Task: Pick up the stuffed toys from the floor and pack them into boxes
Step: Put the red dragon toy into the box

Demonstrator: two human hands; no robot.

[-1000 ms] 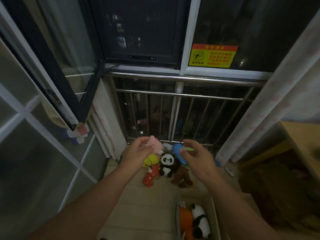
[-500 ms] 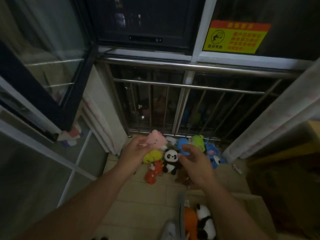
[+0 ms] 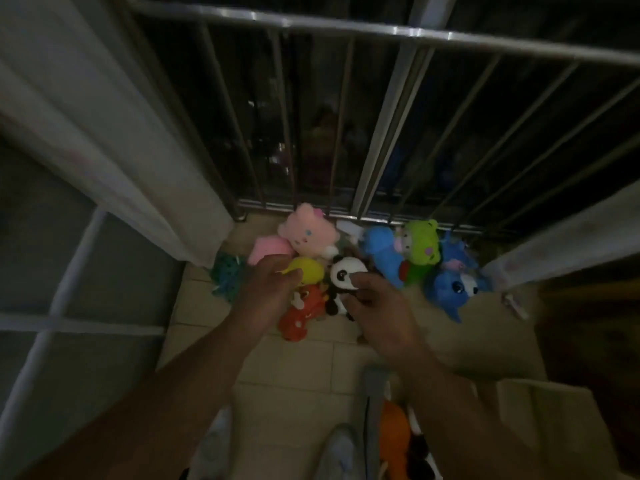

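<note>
Tiled floor (image 3: pixel 277 368), toys hemmed by railing (image 3: pixel 346 29); left hand (image 3: pixel 266 292), right hand (image 3: pixel 384 306), grip states unclear.

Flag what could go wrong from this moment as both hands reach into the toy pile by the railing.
1. The toys lie packed together: the right hand at the panda could drag the red toy along or scatter it.
2. The left hand sits over the yellow toy; in this dim, blurred view its grasp is unclear and may slip.
3. The pile touches the railing; a nudged toy might get pushed between the bars.
</note>
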